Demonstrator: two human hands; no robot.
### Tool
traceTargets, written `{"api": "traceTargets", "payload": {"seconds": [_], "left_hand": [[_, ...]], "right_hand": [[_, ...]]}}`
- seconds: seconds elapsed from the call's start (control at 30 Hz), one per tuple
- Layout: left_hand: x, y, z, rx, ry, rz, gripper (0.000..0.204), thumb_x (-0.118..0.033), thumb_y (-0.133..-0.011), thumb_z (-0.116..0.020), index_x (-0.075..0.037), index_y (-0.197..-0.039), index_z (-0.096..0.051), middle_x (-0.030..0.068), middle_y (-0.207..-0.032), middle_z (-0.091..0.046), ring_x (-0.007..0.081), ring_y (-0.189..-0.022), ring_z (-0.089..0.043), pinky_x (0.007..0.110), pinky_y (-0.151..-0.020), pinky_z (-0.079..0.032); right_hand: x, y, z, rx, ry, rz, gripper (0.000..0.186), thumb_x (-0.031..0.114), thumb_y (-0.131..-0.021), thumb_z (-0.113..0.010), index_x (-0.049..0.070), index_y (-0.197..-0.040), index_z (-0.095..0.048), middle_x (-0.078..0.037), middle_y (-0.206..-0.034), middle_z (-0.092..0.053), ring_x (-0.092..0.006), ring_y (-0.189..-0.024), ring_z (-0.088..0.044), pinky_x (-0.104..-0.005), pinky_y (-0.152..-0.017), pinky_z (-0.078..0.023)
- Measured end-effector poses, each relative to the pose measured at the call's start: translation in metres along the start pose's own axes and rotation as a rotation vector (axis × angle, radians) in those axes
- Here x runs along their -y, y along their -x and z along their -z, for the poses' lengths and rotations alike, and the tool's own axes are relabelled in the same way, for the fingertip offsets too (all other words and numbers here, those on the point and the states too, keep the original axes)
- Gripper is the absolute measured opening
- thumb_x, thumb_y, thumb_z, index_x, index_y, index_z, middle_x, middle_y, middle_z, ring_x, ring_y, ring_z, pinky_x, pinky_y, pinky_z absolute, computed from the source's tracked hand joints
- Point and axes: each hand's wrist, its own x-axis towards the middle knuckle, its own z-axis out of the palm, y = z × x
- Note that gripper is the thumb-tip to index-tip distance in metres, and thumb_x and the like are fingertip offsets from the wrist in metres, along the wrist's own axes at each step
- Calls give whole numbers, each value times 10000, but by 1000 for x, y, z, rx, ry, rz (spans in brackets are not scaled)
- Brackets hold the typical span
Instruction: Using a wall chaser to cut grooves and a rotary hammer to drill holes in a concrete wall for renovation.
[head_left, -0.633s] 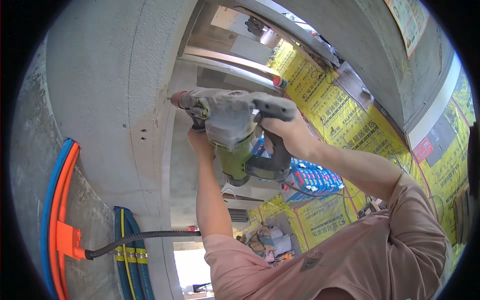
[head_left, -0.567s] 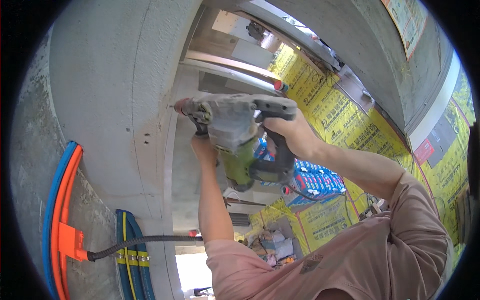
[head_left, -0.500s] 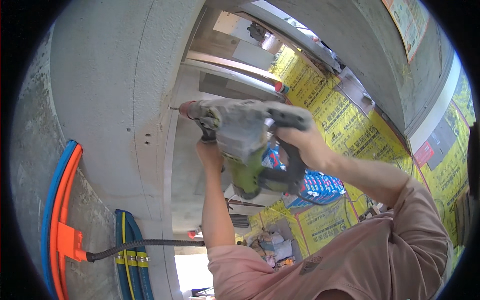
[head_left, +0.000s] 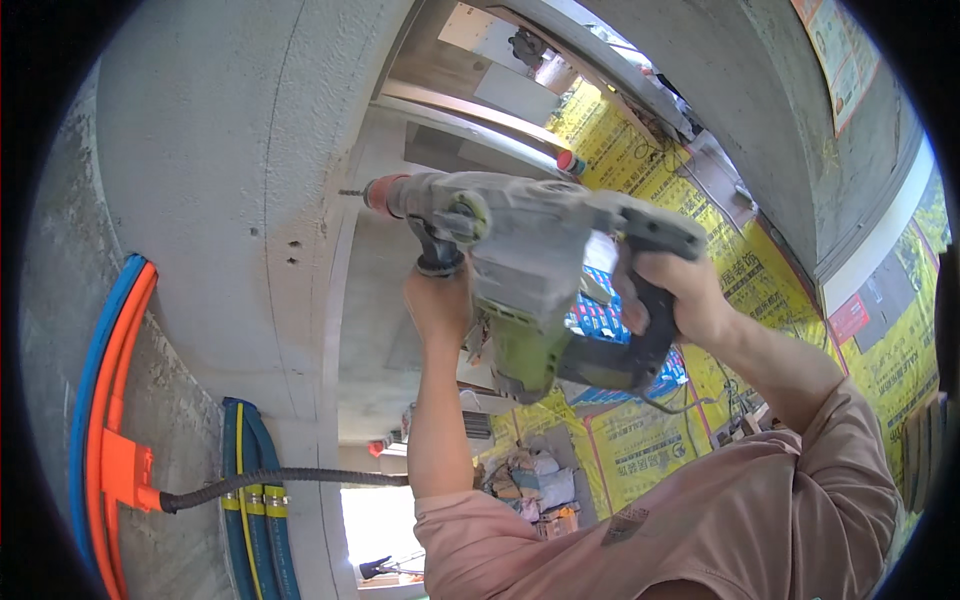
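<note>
Evidently sharing its weight, the left hand (head_left: 440, 302) is gripping the rotary hammer (head_left: 530, 250)'s side handle (head_left: 434, 250) and the right hand (head_left: 692, 292) its rear handle (head_left: 656, 322), the bit (head_left: 351, 193) pointing at the concrete beam (head_left: 300, 170)'s edge.

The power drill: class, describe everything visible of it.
The drill has a dusty grey body, green lower housing, reddish collar and thin dark bit. The casing looks like plastic. It is held crosswise in view, bit pointing left toward the grey surface; whether the tip touches cannot be told. The left hand grips its dark front handle, the right hand its black rear handle. A cord trails from its lower back end.
</note>
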Motion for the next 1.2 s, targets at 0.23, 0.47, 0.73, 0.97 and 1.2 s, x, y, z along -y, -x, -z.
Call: {"api": "traceTargets", "payload": {"seconds": [0.23, 0.47, 0.73, 0.97, 1.2], "left_hand": [[58, -39, -10, 29, 123, -3, 269, -206, -809, -690, 59, -836, -657, 227, -744, -671, 405, -735, -663, 422, -668, -483], [-30, 27, 5, 43, 225, -200, 201, -160, -780, -714, 21, -863, -683, 183, -774, -689, 316, -742, -688, 401, -671, -495], [-62, 61, -10, 75, 397, -159, 196, -146, -748, -736, 24, -801, -653, 194, -716, -665, 316, -667, -657, 393, -640, -499], [-83, 75, 8, 99, 415, -123, 211, -160, -739, -748, 23, -806, -667, 224, -740, -671, 407, -729, -668, 416, -657, -509], [-89, 79, 18, -37, -21, -175, 196, -246, -769, -734, -56, -812, -711, 220, -744, -673, 435, -768, -662, 493, -679, -517]], "right_hand": [[-6, -26, -20, -47, 95, 10, 167, 117, -868, -605, -6, -980, -595, -66, -730, -616, -134, -531, -570, -285, -489, -465], [-16, 81, 0, -25, 149, 52, 192, 59, -853, -543, -6, -1033, -563, -77, -739, -601, -161, -615, -585, -302, -598, -492], [-22, 171, 6, 62, 175, 179, 294, 298, -959, -579, 6, -981, -556, -86, -750, -605, -170, -674, -589, -300, -644, -478], [-17, 178, 12, -7, 196, 199, 211, 191, -938, -581, 9, -1045, -573, -94, -852, -634, -166, -728, -610, -312, -692, -495], [-24, 165, 19, -217, -75, 26, 190, 13, -853, -618, -4, -1040, -584, -116, -936, -654, -204, -805, -634, -346, -761, -524]]}}
